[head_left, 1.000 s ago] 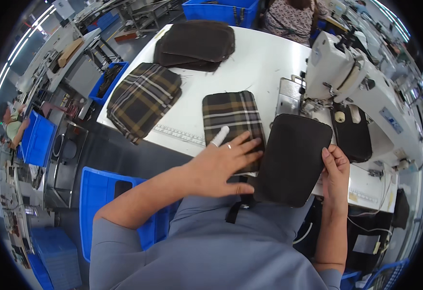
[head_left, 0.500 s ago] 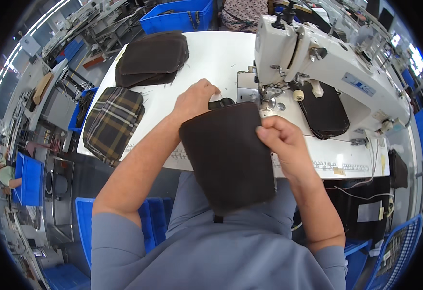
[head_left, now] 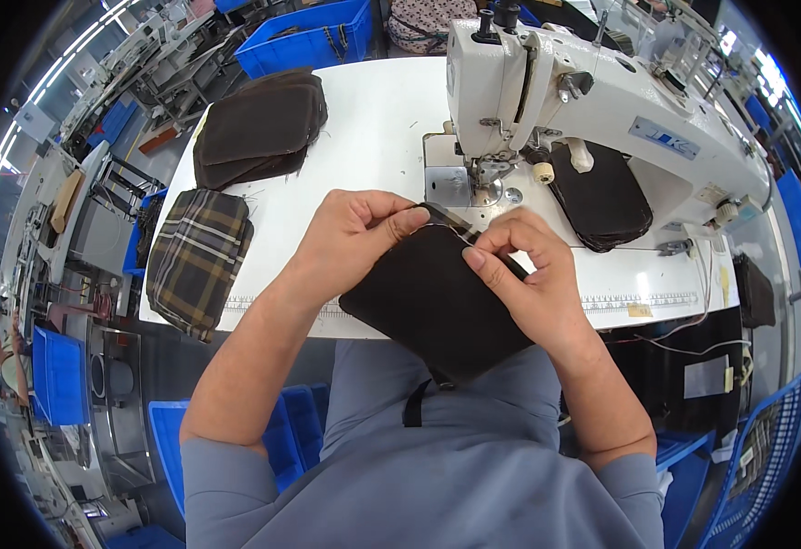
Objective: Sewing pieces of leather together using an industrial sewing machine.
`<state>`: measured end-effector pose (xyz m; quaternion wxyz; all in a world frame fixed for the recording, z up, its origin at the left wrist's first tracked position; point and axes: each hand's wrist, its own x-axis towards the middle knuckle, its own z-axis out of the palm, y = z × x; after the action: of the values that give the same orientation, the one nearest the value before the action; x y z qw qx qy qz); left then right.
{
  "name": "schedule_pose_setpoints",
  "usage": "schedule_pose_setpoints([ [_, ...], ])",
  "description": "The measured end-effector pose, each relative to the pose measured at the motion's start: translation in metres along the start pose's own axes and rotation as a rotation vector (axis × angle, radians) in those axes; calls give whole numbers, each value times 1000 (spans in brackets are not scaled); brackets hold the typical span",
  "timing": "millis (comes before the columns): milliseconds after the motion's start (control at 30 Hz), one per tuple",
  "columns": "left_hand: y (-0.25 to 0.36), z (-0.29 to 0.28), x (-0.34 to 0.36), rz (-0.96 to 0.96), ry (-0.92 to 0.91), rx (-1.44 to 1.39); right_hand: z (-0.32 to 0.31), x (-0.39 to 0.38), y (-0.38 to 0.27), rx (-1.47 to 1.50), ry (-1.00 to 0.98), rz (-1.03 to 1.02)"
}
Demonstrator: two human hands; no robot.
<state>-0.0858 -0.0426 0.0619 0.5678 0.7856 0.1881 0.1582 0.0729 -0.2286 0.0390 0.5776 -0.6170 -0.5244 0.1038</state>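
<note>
A dark brown fabric panel hangs tilted over the table's front edge and my lap. At its upper left corner, my left hand is closed, pinching the edge between thumb and fingers. My right hand pinches the panel's upper right edge, with a plaid fabric piece showing behind the panel between both hands. Just beyond them stands the white sewing machine, its needle and presser foot above the metal plate. How far the plaid piece reaches behind the panel is hidden.
Dark fabric panels are stacked at the table's far left, with plaid panels nearer me. More dark panels lie under the machine's arm. A blue bin stands beyond the table; a black strap lies at my lap.
My left hand has come back from the table and now pinches the panel's corner. The panel has turned and its top edge now meets the plaid piece. The view has shifted slightly.
</note>
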Motion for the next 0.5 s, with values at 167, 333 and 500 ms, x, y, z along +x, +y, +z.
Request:
schedule_pose_setpoints([
  [167, 18, 11, -16, -12, -49, -203, -4, -1, -5, 19, 32, -26],
  [333, 24, 20, -23, -16, -48, -330, -5, -6, -11, 184, 10, 175],
  [500, 28, 27, -28, 10, 34, -316, -8, -7, -12, 211, -14, 203],
])
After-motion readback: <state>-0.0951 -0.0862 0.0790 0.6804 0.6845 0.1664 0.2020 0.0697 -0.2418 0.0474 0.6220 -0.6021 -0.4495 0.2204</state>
